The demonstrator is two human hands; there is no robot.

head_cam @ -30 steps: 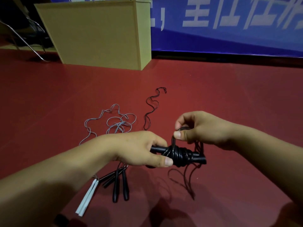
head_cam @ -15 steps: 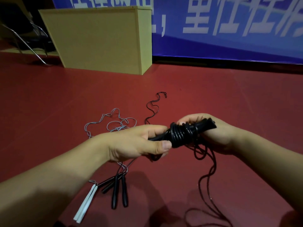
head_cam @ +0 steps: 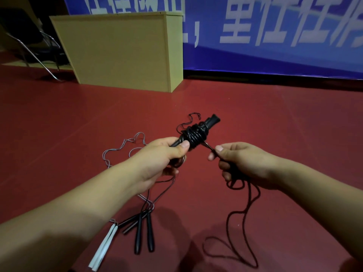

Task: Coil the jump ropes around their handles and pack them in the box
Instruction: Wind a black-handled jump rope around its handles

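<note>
1. Pinching a taut strand of black rope between thumb and forefinger, the right hand [head_cam: 243, 163] has its other fingers curled round the slack, which drops from the palm.
2. The left hand [head_cam: 161, 156] grips the lower end of the black handles [head_cam: 211, 120], thumb pressed on top just beside the coil [head_cam: 195, 135] and fingers wrapped underneath.
3. The handles point up and to the right, away from the person; the coil sits tight round their middle, and the far ends stick out bare beyond it.
4. The strand in the right hand runs straight to the coil's near side.
5. From the right hand the loose black rope [head_cam: 249, 209] hangs to the red floor [head_cam: 275, 122] and lies there in an open loop.
6. Below the left forearm, on the floor, lie two pairs of black handles [head_cam: 144, 232] and a pair of white handles [head_cam: 103, 250], side by side.
7. A grey rope [head_cam: 121, 148] lies in loose tangles beyond the left hand; a thin black rope [head_cam: 193, 115] squiggles behind the coil.
8. The tan box [head_cam: 121, 52] stands well apart at the back, against the blue banner [head_cam: 275, 55]; its inside cannot be seen from here.
9. A metal chair frame [head_cam: 39, 48] stands left of the box.
</note>
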